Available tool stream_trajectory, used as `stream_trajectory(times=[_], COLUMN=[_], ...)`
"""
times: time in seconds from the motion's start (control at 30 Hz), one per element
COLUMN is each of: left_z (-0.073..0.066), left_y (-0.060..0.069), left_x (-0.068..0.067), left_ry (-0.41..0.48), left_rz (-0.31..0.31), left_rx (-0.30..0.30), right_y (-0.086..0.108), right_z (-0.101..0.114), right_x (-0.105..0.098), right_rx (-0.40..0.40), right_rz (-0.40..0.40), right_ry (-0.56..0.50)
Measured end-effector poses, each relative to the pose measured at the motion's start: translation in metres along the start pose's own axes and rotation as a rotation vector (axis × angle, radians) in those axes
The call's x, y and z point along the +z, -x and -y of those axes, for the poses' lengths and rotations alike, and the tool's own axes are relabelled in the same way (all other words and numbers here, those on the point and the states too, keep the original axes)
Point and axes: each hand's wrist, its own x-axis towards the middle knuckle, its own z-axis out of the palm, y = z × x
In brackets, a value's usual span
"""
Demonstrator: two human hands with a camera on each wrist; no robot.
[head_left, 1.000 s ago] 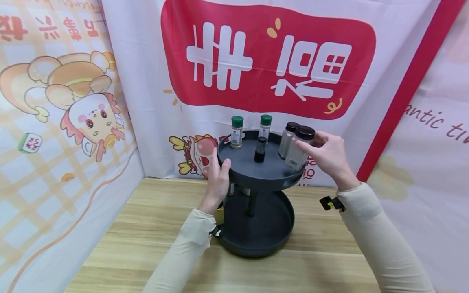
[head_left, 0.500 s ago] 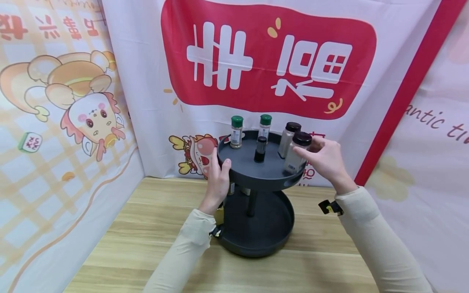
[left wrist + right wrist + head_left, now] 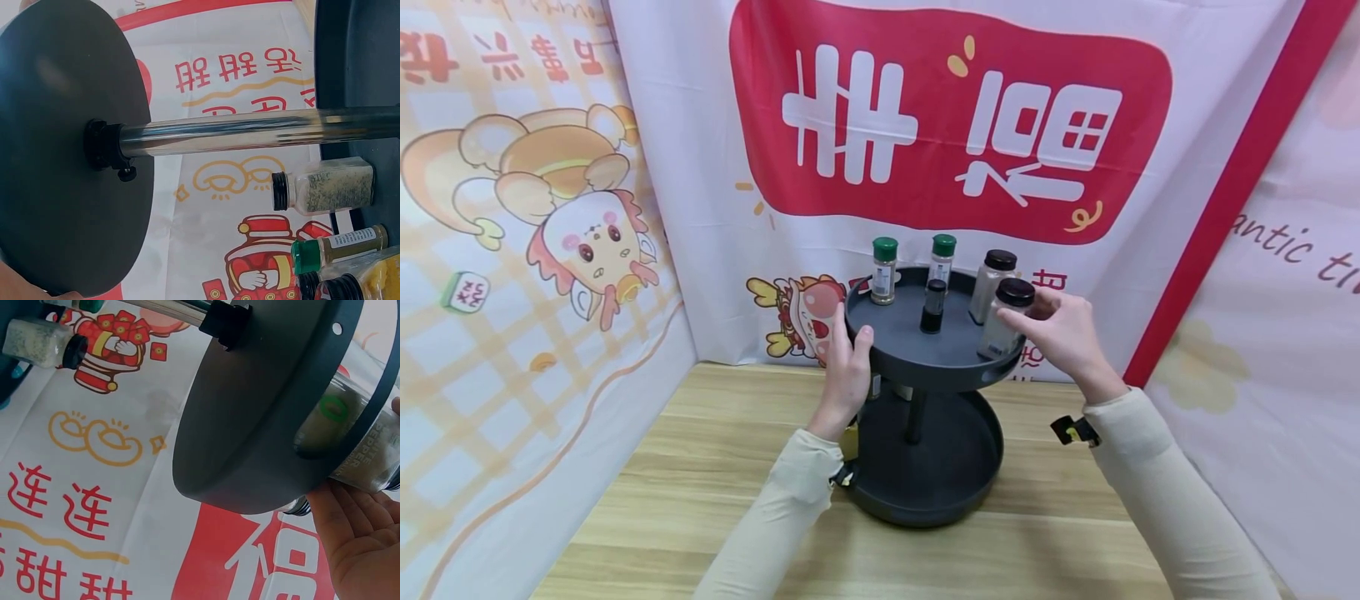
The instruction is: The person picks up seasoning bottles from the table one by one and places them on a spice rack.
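My right hand (image 3: 1067,333) holds a clear spice jar (image 3: 1002,332) with a black lid between thumb and fingers; its side reads PEPPER in the right wrist view. The jar is upright at the right edge of the upper tier (image 3: 910,346) of a dark two-tier rack; whether its base touches is unclear. My left hand (image 3: 846,371) rests against that tier's left rim, fingers fairly straight. A similar black-lidded jar (image 3: 991,287) stands just behind the held one. Also on this tier are two green-capped spice bottles (image 3: 884,273) (image 3: 942,262) and a small dark bottle (image 3: 933,307).
The lower tier (image 3: 925,492) stands on the wooden table (image 3: 1060,517). Along its left side are a clear jar of flakes (image 3: 337,186), a green-capped bottle (image 3: 344,247) and a yellow container (image 3: 382,278). A metal post (image 3: 225,132) joins the tiers. A printed cloth (image 3: 685,167) hangs behind.
My right hand has lowered the pepper jar and shifted it slightly left, down toward the upper tier's surface. The left hand and the rack have stayed in place.
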Motion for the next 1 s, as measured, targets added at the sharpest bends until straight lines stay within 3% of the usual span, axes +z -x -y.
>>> stream_trajectory(times=[0.57,1.0], left_z=[-0.0023,-0.0026], left_y=[0.0021,0.0026], left_x=[0.0017,0.0018], left_ry=[-0.024,-0.026], left_rz=[-0.008,-0.008], left_rx=[-0.018,-0.04], right_y=[0.0011,0.0016], right_z=[-0.002,-0.0013], right_x=[0.0004,-0.0038], right_rx=[0.046,0.081], right_rz=[0.003,0.073], right_ry=[-0.014,0.017])
